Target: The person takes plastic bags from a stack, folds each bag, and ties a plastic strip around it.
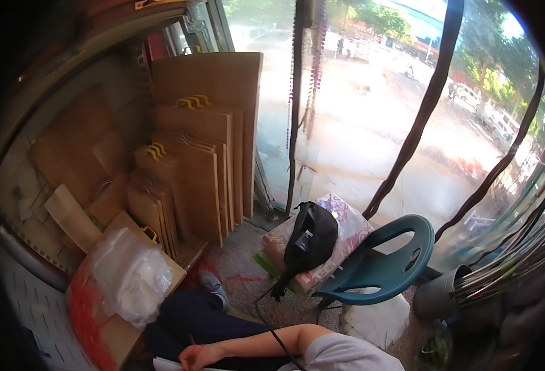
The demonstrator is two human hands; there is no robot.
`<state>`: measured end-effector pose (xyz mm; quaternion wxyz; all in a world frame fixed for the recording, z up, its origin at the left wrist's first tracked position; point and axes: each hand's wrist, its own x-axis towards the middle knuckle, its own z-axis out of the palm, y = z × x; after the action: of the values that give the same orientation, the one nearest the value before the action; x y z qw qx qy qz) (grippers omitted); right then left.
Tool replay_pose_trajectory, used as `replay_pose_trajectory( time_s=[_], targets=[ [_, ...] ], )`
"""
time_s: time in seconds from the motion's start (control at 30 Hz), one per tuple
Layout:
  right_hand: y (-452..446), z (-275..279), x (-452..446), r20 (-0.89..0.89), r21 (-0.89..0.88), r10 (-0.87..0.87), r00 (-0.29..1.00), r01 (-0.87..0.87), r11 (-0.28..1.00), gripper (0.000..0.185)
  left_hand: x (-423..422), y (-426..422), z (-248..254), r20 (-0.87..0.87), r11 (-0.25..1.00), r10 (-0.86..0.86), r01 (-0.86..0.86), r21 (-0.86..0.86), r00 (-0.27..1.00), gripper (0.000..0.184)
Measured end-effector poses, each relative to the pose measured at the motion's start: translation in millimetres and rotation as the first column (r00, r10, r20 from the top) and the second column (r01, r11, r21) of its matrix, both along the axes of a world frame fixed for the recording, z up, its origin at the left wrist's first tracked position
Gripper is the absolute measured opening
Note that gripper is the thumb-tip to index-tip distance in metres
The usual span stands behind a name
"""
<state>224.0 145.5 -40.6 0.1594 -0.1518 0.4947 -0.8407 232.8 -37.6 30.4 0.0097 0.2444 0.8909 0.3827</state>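
My right hand (201,357) is at the bottom edge, its fingers closed around a slim, dark reddish pen (192,339) whose upper end sticks up. Under and beside the fingers lies white paper (165,365), cut off by the frame, so any marks on it are hidden. My bare forearm runs in from a grey sleeve (350,353) on the right, above my dark trousers (235,328). A black cable crosses over the forearm. My left hand is out of view.
Wooden boards with yellow handles (186,154) lean at the left. Clear plastic bags (133,272) lie on a board nearby. A black bag (311,238) rests on a patterned box (347,216) beside a green plastic chair (384,272). A bucket of sticks (439,294) stands right, before glass panes.
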Motion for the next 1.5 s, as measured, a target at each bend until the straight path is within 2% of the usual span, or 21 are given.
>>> replay_pose_trajectory(
  time_s=[0.13,0.23,0.27,0.37,0.4,0.5,0.6,0.7,0.83,0.9,1.0,1.1,1.3,1.4,1.43,1.47,1.5],
  targets=[
    [-3,-3,2,-0.092,0.032,-0.024,0.995,0.027,0.999,0.01,3,-1,-9,-0.007,1.0,0.028,-0.028,0.013,1.0,0.022],
    [-3,1,8,-0.164,0.129,-0.081,0.983,0.103,0.986,0.009,5,-2,-11,-0.008,0.999,0.023,-0.023,0.046,1.0,0.022],
    [1,8,12,-0.147,0.085,-0.029,0.989,0.041,0.996,0.009,5,-3,-12,0.001,0.998,0.02,-0.02,0.065,1.0,0.022],
    [5,23,17,-0.192,0.25,-0.04,0.981,0.088,0.964,0.009,5,-5,-17,0.052,0.99,0.025,-0.032,0.138,0.998,0.02],
    [5,25,18,-0.219,0.2,-0.054,0.974,0.099,0.975,0.008,7,-5,-18,0.074,0.986,0.02,-0.032,0.163,0.997,0.019],
    [2,28,17,-0.347,0.204,-0.12,0.93,0.2,0.958,0.011,8,0,-9,0.087,0.988,0.041,-0.054,0.144,0.995,0.016],
    [-12,26,20,-0.536,0.351,-0.316,0.783,0.547,0.76,0.01,11,5,-6,0.042,0.986,0.058,-0.064,0.151,0.997,0.016],
    [-11,35,25,-0.789,0.462,-0.164,0.593,0.747,0.478,0.019,12,5,-4,-0.056,0.999,0.033,-0.031,0.04,0.998,0.017],
    [-7,36,25,-0.822,0.435,-0.14,0.552,0.768,0.47,0.017,12,3,-9,0.009,0.982,0.094,-0.094,0.165,0.996,0.016],
    [-4,45,26,-0.845,0.409,-0.126,0.52,0.779,0.475,0.018,13,10,6,0.064,0.964,0.125,-0.137,0.227,0.99,0.016],
    [0,41,26,-0.847,0.419,-0.093,0.524,0.764,0.491,0.021,6,-3,-1,0.049,0.986,0.022,-0.03,0.161,0.999,0.017],
    [2,38,25,-0.857,0.443,-0.031,0.515,0.765,0.468,0.022,6,-6,3,0.109,0.987,0.029,-0.045,0.153,0.994,0.016],
    [3,22,22,-0.822,0.505,0.051,0.567,0.684,0.526,0.019,15,-1,23,-0.054,0.994,0.061,-0.055,0.095,0.997,0.017],
    [19,23,28,-0.673,0.654,0.11,0.731,0.52,0.549,0.012,13,-11,14,-0.261,0.977,0.086,-0.132,-0.167,0.962,0.019],
    [17,7,27,-0.679,0.673,0.103,0.727,0.561,0.483,0.014,10,-19,10,-0.254,0.949,0.036,-0.113,-0.296,0.967,0.025],
    [16,14,31,-0.634,0.686,0.066,0.771,0.521,0.508,0.013,11,-16,-7,-0.315,0.98,0.095,-0.145,-0.14,0.944,0.008],
    [14,18,35,-0.579,0.699,0.018,0.815,0.485,0.526,0.018,12,-23,-21,-0.292,0.974,0.102,-0.155,-0.168,0.951,0.009]
  ],
)
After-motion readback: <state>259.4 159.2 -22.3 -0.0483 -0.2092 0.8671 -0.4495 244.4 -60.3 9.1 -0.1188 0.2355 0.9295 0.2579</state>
